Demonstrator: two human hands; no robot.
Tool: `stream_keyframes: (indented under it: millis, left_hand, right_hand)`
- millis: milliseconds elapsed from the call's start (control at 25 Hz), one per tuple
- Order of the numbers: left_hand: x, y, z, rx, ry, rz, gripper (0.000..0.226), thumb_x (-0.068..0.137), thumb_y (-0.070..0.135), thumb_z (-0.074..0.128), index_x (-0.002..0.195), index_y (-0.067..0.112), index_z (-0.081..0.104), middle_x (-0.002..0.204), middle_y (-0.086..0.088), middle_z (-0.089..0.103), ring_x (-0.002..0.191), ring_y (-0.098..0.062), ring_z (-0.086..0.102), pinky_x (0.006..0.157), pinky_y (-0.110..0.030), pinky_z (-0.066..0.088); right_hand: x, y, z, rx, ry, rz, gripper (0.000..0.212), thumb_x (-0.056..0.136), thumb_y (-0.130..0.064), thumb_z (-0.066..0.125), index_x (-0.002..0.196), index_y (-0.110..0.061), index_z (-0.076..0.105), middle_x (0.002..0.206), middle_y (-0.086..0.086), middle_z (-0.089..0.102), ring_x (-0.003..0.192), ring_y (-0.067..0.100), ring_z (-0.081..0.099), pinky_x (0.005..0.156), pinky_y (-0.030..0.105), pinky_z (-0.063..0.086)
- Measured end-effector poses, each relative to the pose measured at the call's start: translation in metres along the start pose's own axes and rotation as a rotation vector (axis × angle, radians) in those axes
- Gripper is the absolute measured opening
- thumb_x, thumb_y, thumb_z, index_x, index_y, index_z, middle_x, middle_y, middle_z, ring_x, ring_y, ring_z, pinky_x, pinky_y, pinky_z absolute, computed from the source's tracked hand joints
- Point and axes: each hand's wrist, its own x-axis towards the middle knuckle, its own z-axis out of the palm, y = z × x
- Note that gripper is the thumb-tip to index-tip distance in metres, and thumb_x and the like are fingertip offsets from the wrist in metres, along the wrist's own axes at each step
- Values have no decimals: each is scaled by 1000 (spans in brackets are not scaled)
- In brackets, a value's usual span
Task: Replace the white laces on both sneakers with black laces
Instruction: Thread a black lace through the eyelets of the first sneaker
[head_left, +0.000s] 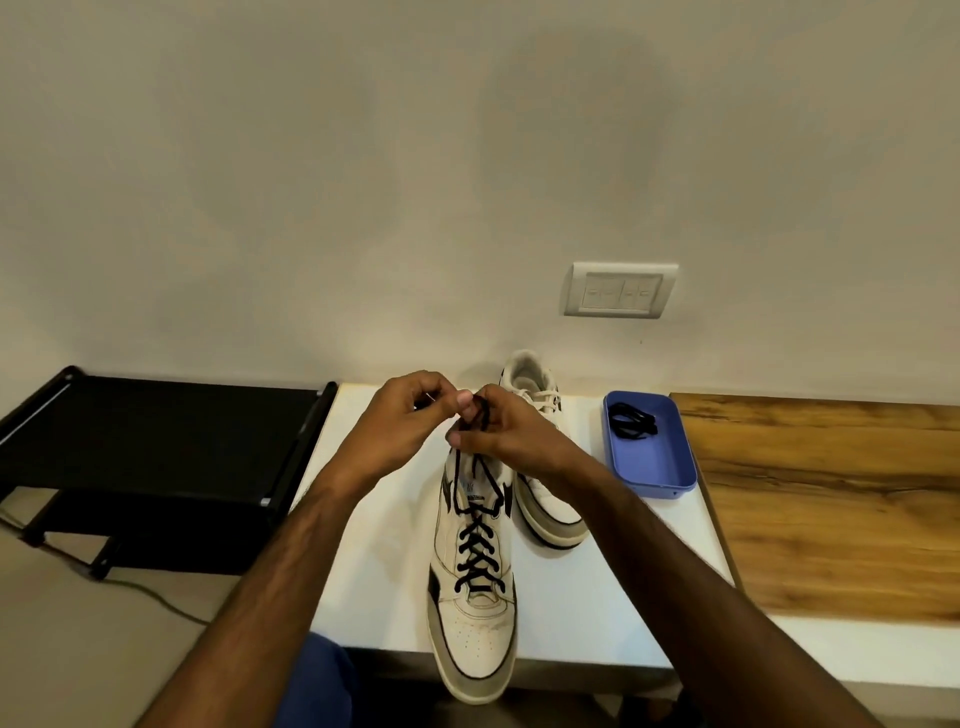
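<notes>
A cream sneaker (475, 623) with black trim lies on the white table (374, 571), toe toward me, threaded with a black lace (475, 551) up its eyelets. Both lace ends rise to my hands above the ankle opening. My left hand (400, 421) pinches one end between thumb and fingers. My right hand (509, 431) grips a black loop of lace beside it. A second sneaker (540, 499) lies behind on the right, with a white lace (543, 400) in it. Another black lace (631, 418) is coiled in a blue tray (649, 467).
A black rack (156, 441) stands left of the table, with a cable on the floor under it. A wooden surface (831, 499) adjoins the table on the right. A white wall switch plate (621, 291) sits on the wall behind.
</notes>
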Motion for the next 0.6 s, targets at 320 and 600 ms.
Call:
stream_keyframes:
  millis: [320, 600]
  left_hand:
    - [-17, -23, 30, -233, 175, -9, 29, 102, 34, 58, 131, 38, 56, 128, 16, 63, 108, -3, 60, 85, -26, 44]
    - [-12, -50, 49, -90, -79, -25, 15, 102, 19, 58, 95, 14, 71, 92, -3, 75, 84, -19, 70, 76, -31, 53]
  right_hand:
    - [12, -33, -32, -144, 49, -137, 17, 101, -6, 55, 111, -3, 68, 87, 12, 76, 81, 9, 68, 76, 22, 50]
    - [17, -38, -64, 130, -80, 22, 35, 105, 4, 37, 110, -7, 70, 93, 13, 70, 76, 11, 61, 67, 21, 52]
